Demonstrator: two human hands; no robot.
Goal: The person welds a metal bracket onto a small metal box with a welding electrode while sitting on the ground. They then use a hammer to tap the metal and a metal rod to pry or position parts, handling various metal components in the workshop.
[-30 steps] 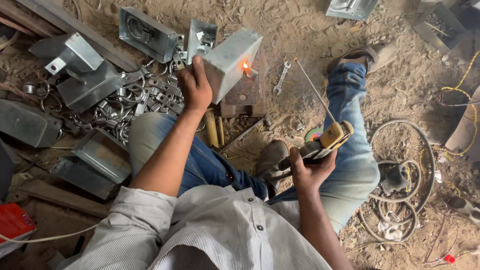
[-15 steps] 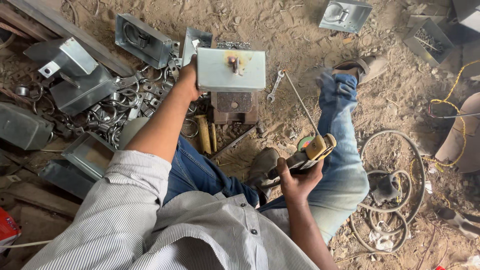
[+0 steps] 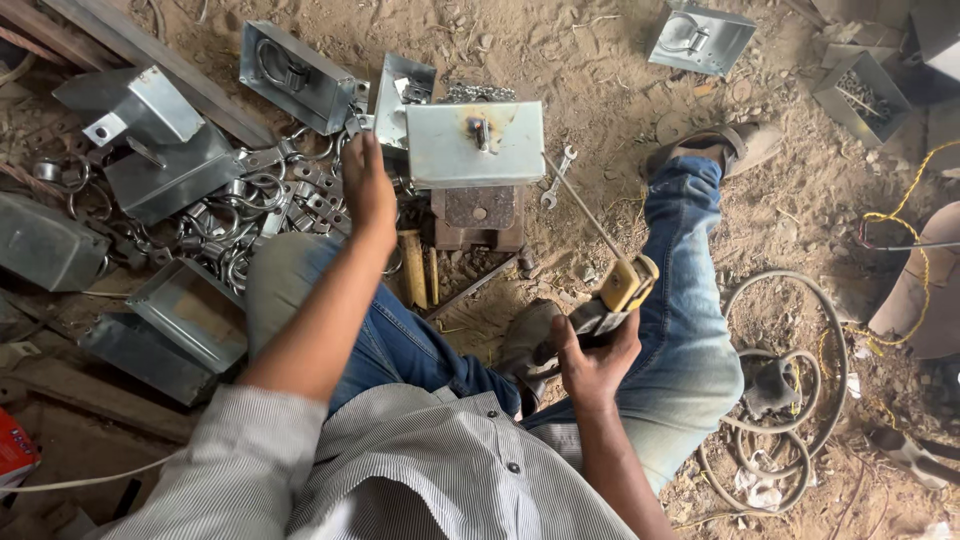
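Your left hand now grips the left edge of the grey galvanised sheet-metal box, fingers curled round its rim, and the box stands flat-faced and level on the rusty steel block just ahead of your knees. A second ago it was tipped on a corner with a glowing spot on its face; half a second ago it was swinging square. Now the glow is gone and a dark scorched weld mark with a small metal stub sits at the middle of the face, so by the look of it that tack is down and the box is being turned or steadied for its next joint.

Your right hand is closed tight round the yellow-and-black welding electrode holder, and it has barely shifted. The thin grey welding rod slants up from the holder toward the box's lower right corner; its tip is near the box, and whether it touches I cannot tell.

As for packages and labels, little shows: a red carton corner with pale print sits at the far left edge, low down, beside a pale cord. The other open grey metal boxes with ring handles lie unlabelled on the sandy ground, and a small silver spanner lies just right of the held box
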